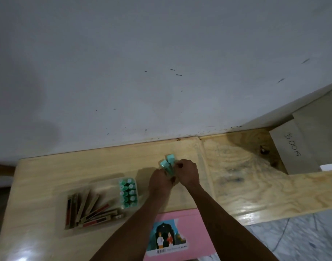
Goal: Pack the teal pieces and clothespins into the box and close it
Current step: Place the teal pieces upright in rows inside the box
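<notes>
Plastic box holds teal pieces beside wooden clothespins.

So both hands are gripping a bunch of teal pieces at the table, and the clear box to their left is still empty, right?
Not empty. The head view shows the clear box already holding packed teal pieces at its right end and clothespins across the rest. Otherwise yes: the left hand and right hand grip teal pieces to the box's right.
</notes>
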